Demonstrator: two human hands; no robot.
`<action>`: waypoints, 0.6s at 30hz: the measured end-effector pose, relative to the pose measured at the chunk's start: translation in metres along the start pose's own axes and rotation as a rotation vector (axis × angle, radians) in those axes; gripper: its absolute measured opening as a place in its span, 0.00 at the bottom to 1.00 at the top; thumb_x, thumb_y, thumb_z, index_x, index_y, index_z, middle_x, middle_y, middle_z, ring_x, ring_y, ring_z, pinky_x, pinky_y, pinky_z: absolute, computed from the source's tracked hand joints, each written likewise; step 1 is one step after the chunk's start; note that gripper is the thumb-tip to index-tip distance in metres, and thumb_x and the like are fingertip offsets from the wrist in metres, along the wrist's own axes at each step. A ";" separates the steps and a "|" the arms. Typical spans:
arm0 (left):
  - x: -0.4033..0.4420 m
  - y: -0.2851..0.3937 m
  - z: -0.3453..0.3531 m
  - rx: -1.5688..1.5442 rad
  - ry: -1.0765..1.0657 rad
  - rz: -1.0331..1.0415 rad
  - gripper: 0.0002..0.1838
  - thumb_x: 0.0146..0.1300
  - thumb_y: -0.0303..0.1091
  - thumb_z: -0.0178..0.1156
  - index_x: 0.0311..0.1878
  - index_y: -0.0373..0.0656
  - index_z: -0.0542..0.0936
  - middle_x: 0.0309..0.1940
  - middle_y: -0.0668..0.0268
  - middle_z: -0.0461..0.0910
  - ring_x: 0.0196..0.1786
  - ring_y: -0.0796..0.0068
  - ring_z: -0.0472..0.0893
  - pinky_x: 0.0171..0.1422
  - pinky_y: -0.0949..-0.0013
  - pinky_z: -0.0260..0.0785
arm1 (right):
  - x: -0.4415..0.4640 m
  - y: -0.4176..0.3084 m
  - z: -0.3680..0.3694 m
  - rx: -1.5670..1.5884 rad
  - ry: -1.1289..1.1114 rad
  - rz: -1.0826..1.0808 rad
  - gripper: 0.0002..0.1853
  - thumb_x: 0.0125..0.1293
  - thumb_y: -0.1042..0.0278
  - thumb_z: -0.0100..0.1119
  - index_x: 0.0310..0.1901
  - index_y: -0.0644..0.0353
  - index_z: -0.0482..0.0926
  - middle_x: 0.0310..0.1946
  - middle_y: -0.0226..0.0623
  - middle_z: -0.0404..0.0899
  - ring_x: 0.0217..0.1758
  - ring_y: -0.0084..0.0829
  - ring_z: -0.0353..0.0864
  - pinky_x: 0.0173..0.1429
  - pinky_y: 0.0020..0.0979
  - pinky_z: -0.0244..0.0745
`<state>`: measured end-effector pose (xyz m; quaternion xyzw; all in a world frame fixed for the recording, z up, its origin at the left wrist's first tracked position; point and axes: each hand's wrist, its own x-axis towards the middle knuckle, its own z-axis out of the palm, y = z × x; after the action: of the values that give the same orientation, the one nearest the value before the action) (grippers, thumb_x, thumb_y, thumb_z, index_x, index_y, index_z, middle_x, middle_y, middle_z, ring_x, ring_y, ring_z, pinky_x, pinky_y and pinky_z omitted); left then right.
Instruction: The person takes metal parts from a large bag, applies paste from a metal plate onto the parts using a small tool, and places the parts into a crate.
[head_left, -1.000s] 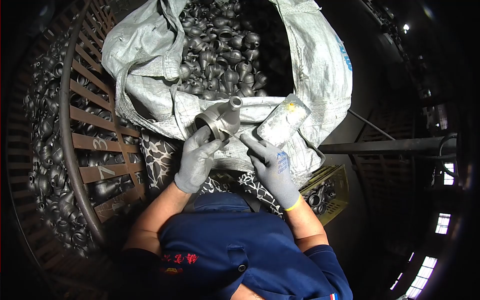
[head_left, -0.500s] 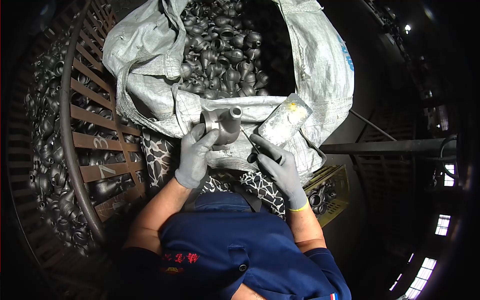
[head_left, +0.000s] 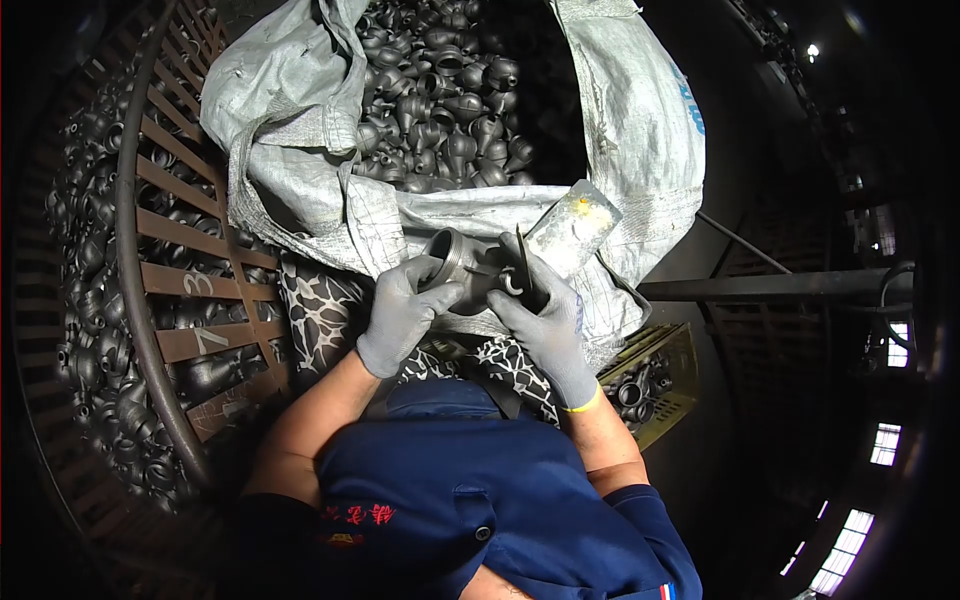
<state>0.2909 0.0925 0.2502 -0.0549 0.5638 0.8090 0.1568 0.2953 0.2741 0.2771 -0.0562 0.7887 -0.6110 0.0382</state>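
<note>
Dim, dark surroundings spread to the right, broken by bright windows (head_left: pixel 842 552) and crossed by a metal bar (head_left: pixel 780 293). On the left stands a cage with rusty slats (head_left: pixel 180 285), marked 3 and 7, and dark metal pieces (head_left: pixel 100 335) are heaped behind them. Ahead, a large whitish sack (head_left: pixel 645 135) gapes open over many similar castings (head_left: pixel 435 130), and a worn rectangular plate (head_left: pixel 575 228) lies tilted on its near edge. One hollow metal fitting (head_left: pixel 457 278) is held up just in front of that edge, between the two gloved hands. The left hand (head_left: pixel 402 310) grips it by its wide, open end, fingers and thumb closed. At the narrow neck, the right hand (head_left: pixel 540 320) is curled round a thin dark tool (head_left: pixel 521 252); whether it also clasps the neck, I cannot tell. Beside the right forearm sits a yellow crate (head_left: pixel 672 410) containing more pieces.
</note>
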 end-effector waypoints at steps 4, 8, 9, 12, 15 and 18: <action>0.011 -0.010 -0.001 0.086 0.080 0.021 0.05 0.61 0.25 0.62 0.36 0.33 0.79 0.25 0.70 0.79 0.26 0.87 0.72 0.33 0.81 0.64 | -0.004 0.000 0.011 -0.128 0.008 -0.132 0.30 0.54 0.77 0.64 0.62 0.65 0.72 0.50 0.47 0.80 0.53 0.35 0.81 0.57 0.31 0.73; 0.011 -0.012 0.000 0.007 0.061 0.015 0.05 0.61 0.26 0.62 0.35 0.34 0.78 0.24 0.70 0.78 0.26 0.87 0.71 0.31 0.81 0.63 | -0.002 0.000 0.013 -0.153 0.067 -0.092 0.24 0.54 0.75 0.65 0.56 0.65 0.77 0.47 0.46 0.81 0.50 0.36 0.83 0.55 0.31 0.76; 0.011 -0.012 0.001 0.008 0.058 0.014 0.05 0.61 0.26 0.62 0.35 0.34 0.78 0.24 0.70 0.78 0.26 0.87 0.71 0.31 0.81 0.63 | -0.001 0.005 0.012 -0.076 0.082 -0.014 0.23 0.54 0.75 0.65 0.54 0.66 0.78 0.47 0.46 0.82 0.50 0.36 0.83 0.55 0.31 0.75; 0.009 -0.004 0.004 -0.006 0.022 0.014 0.05 0.61 0.24 0.61 0.38 0.33 0.79 0.29 0.68 0.80 0.30 0.86 0.75 0.34 0.81 0.67 | 0.004 0.009 0.005 0.014 0.096 0.031 0.20 0.56 0.74 0.64 0.52 0.67 0.79 0.47 0.45 0.82 0.50 0.31 0.82 0.55 0.29 0.75; 0.008 0.004 0.008 -0.012 0.048 0.075 0.08 0.61 0.22 0.59 0.43 0.31 0.78 0.34 0.66 0.82 0.34 0.83 0.78 0.41 0.79 0.72 | 0.002 0.004 0.007 0.162 0.117 0.135 0.19 0.58 0.75 0.63 0.53 0.68 0.79 0.47 0.40 0.82 0.50 0.26 0.80 0.56 0.27 0.73; 0.012 -0.001 0.008 0.005 0.086 0.076 0.13 0.60 0.20 0.57 0.48 0.29 0.77 0.37 0.63 0.82 0.39 0.79 0.81 0.49 0.77 0.74 | 0.001 0.005 0.012 0.105 0.115 0.114 0.17 0.59 0.76 0.63 0.51 0.67 0.79 0.45 0.38 0.82 0.47 0.22 0.79 0.54 0.25 0.73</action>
<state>0.2809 0.1027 0.2487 -0.0678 0.5736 0.8099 0.1017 0.2954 0.2638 0.2691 0.0262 0.7585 -0.6504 0.0304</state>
